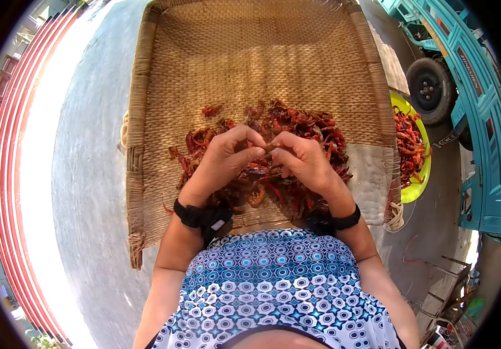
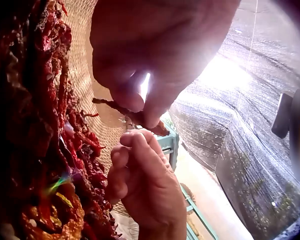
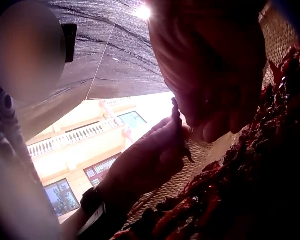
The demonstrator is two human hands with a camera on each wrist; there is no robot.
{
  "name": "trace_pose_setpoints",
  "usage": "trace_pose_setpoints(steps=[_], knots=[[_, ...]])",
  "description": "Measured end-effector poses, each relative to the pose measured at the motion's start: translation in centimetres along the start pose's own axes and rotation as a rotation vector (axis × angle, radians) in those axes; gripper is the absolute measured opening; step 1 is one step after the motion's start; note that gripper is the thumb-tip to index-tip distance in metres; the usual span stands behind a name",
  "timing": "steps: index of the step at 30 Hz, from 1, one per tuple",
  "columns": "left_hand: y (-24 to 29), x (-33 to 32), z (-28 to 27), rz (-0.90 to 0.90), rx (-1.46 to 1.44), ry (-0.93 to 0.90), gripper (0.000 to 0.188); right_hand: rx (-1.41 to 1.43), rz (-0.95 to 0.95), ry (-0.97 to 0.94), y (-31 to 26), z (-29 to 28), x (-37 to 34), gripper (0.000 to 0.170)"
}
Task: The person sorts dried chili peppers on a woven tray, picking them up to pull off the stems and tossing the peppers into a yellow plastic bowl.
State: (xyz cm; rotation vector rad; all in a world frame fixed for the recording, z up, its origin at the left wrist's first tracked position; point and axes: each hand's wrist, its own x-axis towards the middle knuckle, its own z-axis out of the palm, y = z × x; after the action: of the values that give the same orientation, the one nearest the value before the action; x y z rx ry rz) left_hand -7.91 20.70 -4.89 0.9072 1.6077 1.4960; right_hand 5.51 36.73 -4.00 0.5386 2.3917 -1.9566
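Note:
My left hand (image 1: pixel 230 156) pinches a shrivelled dried chili pepper (image 2: pixel 135 116) between thumb and fingers, its thin dark end sticking out to one side. Facing it, my right hand (image 1: pixel 307 163) has thumb and forefinger brought together at the same pepper, which its fingers partly cover in the right wrist view. Both hands meet fingertip to fingertip above a heap of red and dark dried chili peppers (image 1: pixel 306 125). The heap lies on a woven mat (image 1: pixel 250 52) in front of my body, and some orange pods show in it.
A wooden frame (image 1: pixel 141 93) edges the mat. To the right, a yellow-green basin (image 1: pixel 418 189) full of red peppers stands on the ground beside a teal vehicle (image 1: pixel 489 110) with a black wheel (image 1: pixel 430 90). Concrete ground (image 1: pixel 90 139) and red-edged steps (image 1: pixel 15 151) lie left.

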Motion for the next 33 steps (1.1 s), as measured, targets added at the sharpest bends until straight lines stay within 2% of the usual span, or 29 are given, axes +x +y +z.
trace_pose_setpoints(steps=[1,4,7,9,10,12,13,16,19,22,23,26,27,30,31,33], knots=[[-0.3,-0.1,-0.1,-0.042,-0.097,-0.017,0.006,0.028,0.017,-0.009,-0.2,0.2,-0.2,0.022],[-1.3,0.3,-0.3,0.052,0.065,0.048,0.01,0.087,0.057,-0.007,-1.2,0.2,-0.7,0.023],[-1.0,0.2,-0.5,0.033,0.167,-0.032,0.012,0.074,0.045,0.047,-1.1,0.2,-0.7,0.026],[-1.0,0.3,-0.2,0.097,0.196,0.039,0.014,0.053,0.02,0.059,-0.2,0.0,-0.4,0.029],[-1.0,0.4,-0.1,0.128,0.211,0.076,0.015,0.111,0.013,0.111,-0.2,-0.4,-0.4,0.03],[-0.9,0.4,-0.5,0.057,0.336,0.114,0.016,0.226,-0.002,0.213,0.1,-1.3,-0.6,0.033],[-0.9,0.3,-0.8,0.021,0.397,0.135,0.017,0.351,-0.032,0.332,0.4,-1.9,-0.8,0.033],[-3.4,0.0,-1.4,0.058,0.543,0.127,0.019,0.703,-0.151,0.635,2.2,-5.2,-1.7,0.033],[-2.6,-0.2,-1.2,-0.004,0.781,0.089,0.02,1.026,-0.279,0.786,5.1,-10.4,-3.7,0.032],[-2.3,-0.1,-1.1,-0.038,0.835,0.089,0.02,1.254,-0.417,0.913,7.7,-14.4,-5.5,0.033],[-2.3,-0.1,-1.0,-0.027,0.834,0.101,0.02,1.286,-0.409,0.936,8.4,-15.4,-5.9,0.034],[-2.0,0.0,-0.9,0.024,0.774,0.145,0.018,1.282,-0.327,0.92,7.8,-14.7,-5.8,0.03],[-1.7,0.1,-0.9,0.051,0.716,0.165,0.017,1.202,-0.315,0.868,7.6,-13.7,-5.2,0.025],[-1.5,0.4,-0.6,0.086,0.42,0.23,0.014,0.903,-0.22,0.685,4.7,-8.7,-3.0,0.021],[-1.4,0.5,-0.5,0.092,0.301,0.252,0.013,0.785,-0.185,0.561,3.5,-7.1,-2.4,0.022],[-1.4,0.6,-0.4,0.007,0.133,0.239,0.014,0.578,-0.102,0.365,1.5,-4.3,-1.5,0.024]])
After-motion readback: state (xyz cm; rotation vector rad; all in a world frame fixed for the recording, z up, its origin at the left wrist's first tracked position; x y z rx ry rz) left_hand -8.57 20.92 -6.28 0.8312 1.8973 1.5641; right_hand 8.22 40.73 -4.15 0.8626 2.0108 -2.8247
